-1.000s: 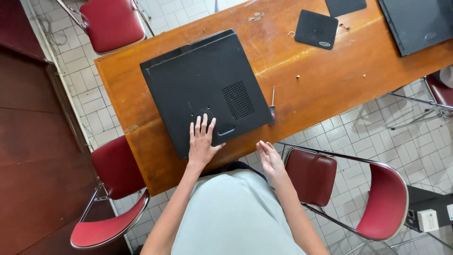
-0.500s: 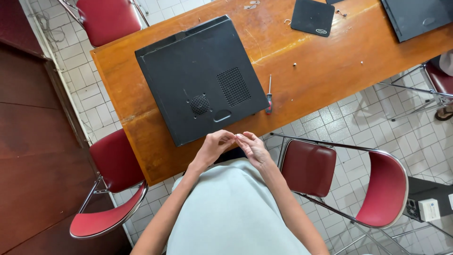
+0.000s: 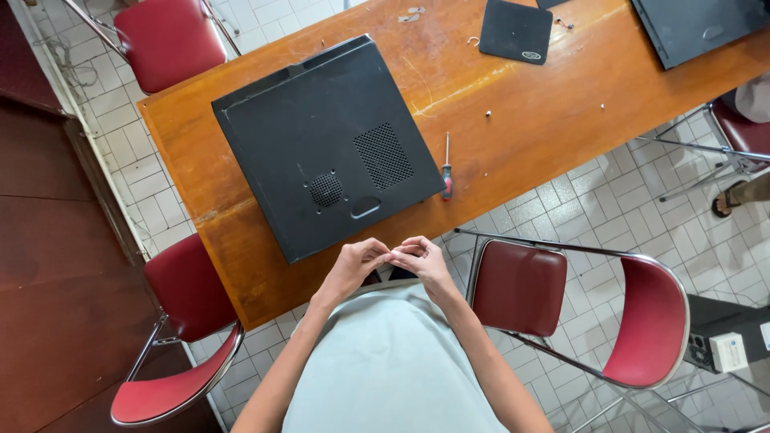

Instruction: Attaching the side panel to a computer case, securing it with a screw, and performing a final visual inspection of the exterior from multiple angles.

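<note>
A black computer case (image 3: 321, 144) lies flat on its side on the wooden table (image 3: 513, 136), vent holes facing up. My left hand (image 3: 357, 265) and my right hand (image 3: 425, 261) meet just below the table's near edge, in front of my body. Their fingers are curled and the fingertips press together. Anything pinched between them is too small to see. Neither hand touches the case. A red-handled screwdriver (image 3: 447, 172) lies on the table just right of the case, above my right hand.
A black square pad (image 3: 516, 30) and another black case (image 3: 698, 24) lie at the table's far end, with a small screw (image 3: 488, 114) between. Red folding chairs stand at my right (image 3: 521, 289), my left (image 3: 180, 289) and beyond the table (image 3: 164, 36). Another person's foot (image 3: 738, 196) shows at right.
My left hand has lifted off the computer case and pulled back. My right hand moved in from the table edge, and both now meet with fingertips touching.
</note>
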